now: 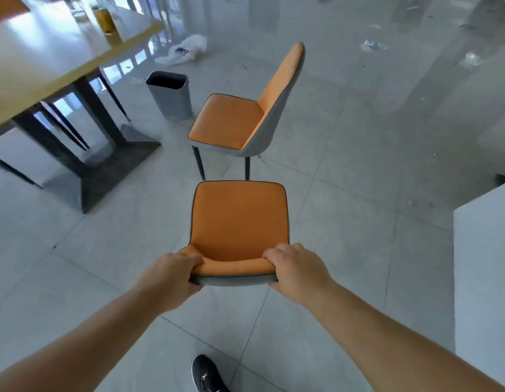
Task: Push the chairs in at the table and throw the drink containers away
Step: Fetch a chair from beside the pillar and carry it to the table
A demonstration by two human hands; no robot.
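An orange-and-grey chair (240, 222) stands right in front of me, seat pointing away. My left hand (172, 281) and my right hand (296, 273) each grip a top corner of its backrest. A second matching chair (231, 120) stands just beyond it, side-on, its seat facing left toward the table (47, 60). The table has a pale top with a yellow edge and dark legs, at the upper left. On it stands a yellow drink can (104, 21), with a clear container (76, 9), blurred, behind it.
A grey bin (169, 94) stands open on the floor between the table and the far chair. A white plastic bag (186, 49) and scattered litter (373, 45) lie on the tiled floor farther back. A white block (486, 264) rises at the right edge. My dark shoe (207, 374) shows below.
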